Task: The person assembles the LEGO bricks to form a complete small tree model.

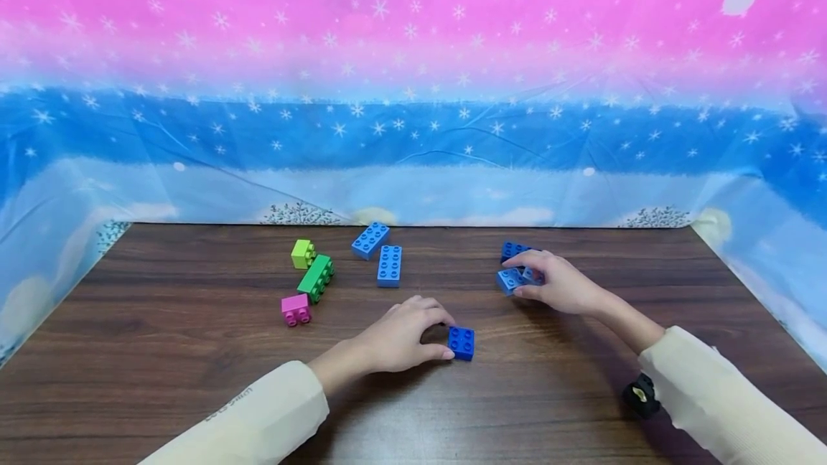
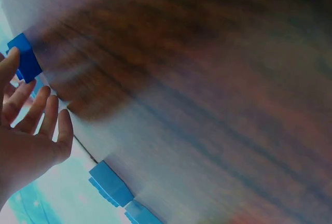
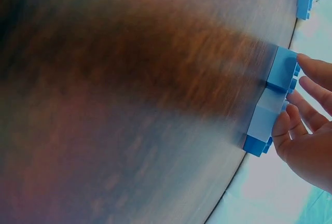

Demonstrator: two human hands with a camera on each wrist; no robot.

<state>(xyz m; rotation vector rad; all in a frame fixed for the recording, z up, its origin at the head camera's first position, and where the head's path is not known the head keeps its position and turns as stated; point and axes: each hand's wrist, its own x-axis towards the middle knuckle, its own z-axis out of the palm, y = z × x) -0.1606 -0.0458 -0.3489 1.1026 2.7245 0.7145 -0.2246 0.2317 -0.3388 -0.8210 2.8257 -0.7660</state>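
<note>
Near the table's front middle, my left hand holds a small dark blue building brick between thumb and index finger. That brick also shows by the thumb in the left wrist view. Farther back on the right, my right hand has its thumb and index finger around a light blue brick, its fingers partly covering the bricks there. Just behind is a dark blue brick. In the right wrist view, light blue bricks stand side by side at the fingertips.
Two longer light blue bricks, one farther back and one nearer, lie left of centre. To their left are a lime brick, a green brick and a pink brick. A patterned cloth hangs behind the wooden table.
</note>
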